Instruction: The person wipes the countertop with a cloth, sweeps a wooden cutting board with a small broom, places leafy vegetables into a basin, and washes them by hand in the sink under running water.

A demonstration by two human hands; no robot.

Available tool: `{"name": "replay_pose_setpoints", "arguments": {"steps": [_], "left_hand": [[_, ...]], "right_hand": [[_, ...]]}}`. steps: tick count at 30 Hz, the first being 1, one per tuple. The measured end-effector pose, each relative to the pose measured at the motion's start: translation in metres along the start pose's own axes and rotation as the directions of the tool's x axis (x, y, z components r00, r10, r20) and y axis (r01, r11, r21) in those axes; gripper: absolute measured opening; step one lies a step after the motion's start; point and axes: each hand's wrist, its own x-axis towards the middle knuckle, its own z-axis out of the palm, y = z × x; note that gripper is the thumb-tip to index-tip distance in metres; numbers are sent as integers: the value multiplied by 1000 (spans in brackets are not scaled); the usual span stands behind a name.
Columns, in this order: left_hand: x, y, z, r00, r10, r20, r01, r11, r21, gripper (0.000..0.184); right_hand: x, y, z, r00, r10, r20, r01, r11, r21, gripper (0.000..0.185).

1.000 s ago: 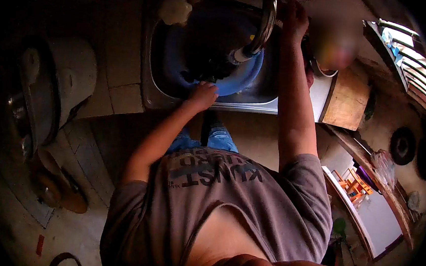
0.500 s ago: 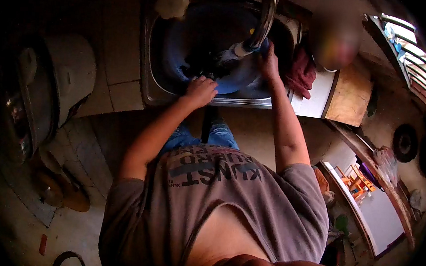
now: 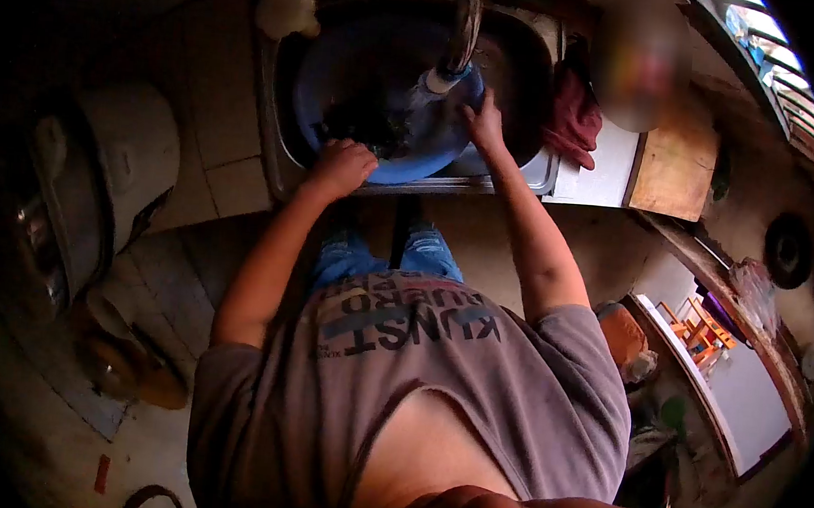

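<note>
A blue basin (image 3: 413, 168) sits in the metal sink, with dark leafy greens (image 3: 385, 137) and water in it. Water runs into the basin from the faucet (image 3: 465, 32), whose pale nozzle hangs over it. My right hand (image 3: 484, 127) grips the basin's right rim, thumb on the inner side. At the near left rim, my left hand (image 3: 344, 167) is closed over the edge, its fingertips close to the greens and partly hidden in shadow.
The sink (image 3: 276, 174) has a raised metal edge. A dark red cloth (image 3: 572, 119) hangs at its right, beside a wooden board (image 3: 674, 169). A pale object (image 3: 287, 12) rests at the back left corner. A large light-coloured appliance (image 3: 130, 145) stands left.
Both hands and the basin have shifted a little to the left within the sink. The greens now lie nearer the basin's left side. The camera view has moved slightly too.
</note>
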Motion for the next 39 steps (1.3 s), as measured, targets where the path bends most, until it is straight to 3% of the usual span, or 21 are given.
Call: {"name": "replay_pose_setpoints", "arguments": {"steps": [2,5,7,9,10,11,13,15,17,18,20,21,22,23,25,26,29,31,36,38,39], "left_hand": [[4,0,-1,1000,2,-29,-1,999,48,19],[7,2,-5,998,-57,4,57,998,-2,18],[11,-2,-8,994,-109,-21,96,941,-324,15],[19,-11,2,977,-172,-128,121,936,-331,15],[22,-15,9,943,-233,-236,143,928,-345,16],[25,-11,4,944,-234,-235,143,927,-346,16],[36,6,-11,814,-70,-577,66,997,-27,21],[45,15,-8,837,-75,-542,138,987,76,26],[57,-1,3,853,-84,-515,206,961,185,32],[69,-29,26,912,-166,-376,205,976,67,40],[71,-50,33,950,-227,-212,221,974,-51,47],[68,-51,22,917,-369,-152,276,862,-425,52],[67,-52,10,877,-478,-43,299,615,-730,56],[64,-49,-1,876,-481,-43,303,617,-726,56],[50,-36,-24,845,-516,-141,52,342,-938,52],[43,-28,-35,846,-514,-144,51,347,-937,52],[33,-8,-55,908,-325,-264,-178,272,-946,48],[36,1,-59,860,-503,87,-101,-334,-937,43],[40,-22,-32,916,-366,-166,-182,-9,-983,42],[39,-22,-31,916,-323,-240,-218,104,-971,42],[35,-18,-34,912,-281,-299,-208,311,-927,44]], "right_hand": [[1,-4,2,990,133,37,-131,990,-59,62],[5,3,8,999,54,5,-54,998,33,59],[2,-6,1,998,69,-8,-68,997,42,56],[-4,-24,-12,996,85,-26,-83,995,49,52],[-7,-29,-17,955,-190,-228,168,979,-113,49],[-10,-34,-22,807,-466,-364,364,877,-314,45],[-21,-41,-15,788,-509,-345,421,856,-302,40],[-36,-40,10,831,-555,-29,555,832,-2,34],[-50,-54,25,794,-518,318,519,850,89,29],[-51,-60,29,793,-520,318,521,849,87,29],[-54,-66,34,659,-55,750,473,806,-357,26],[-57,-67,30,658,-54,751,469,809,-354,26],[-58,-68,24,737,-174,653,423,872,-246,25],[-57,-69,20,805,-274,526,391,912,-123,24],[-59,-62,21,860,-290,420,296,954,53,25],[-58,-61,21,908,-279,313,211,949,234,25],[-58,-66,18,937,-278,211,188,912,365,23],[-62,-74,14,960,-189,207,81,895,439,23],[-66,-84,14,973,-42,226,-125,728,674,31],[-68,-87,12,957,-102,271,-139,660,738,52],[-69,-85,18,958,-98,271,-141,659,738,52]]}}
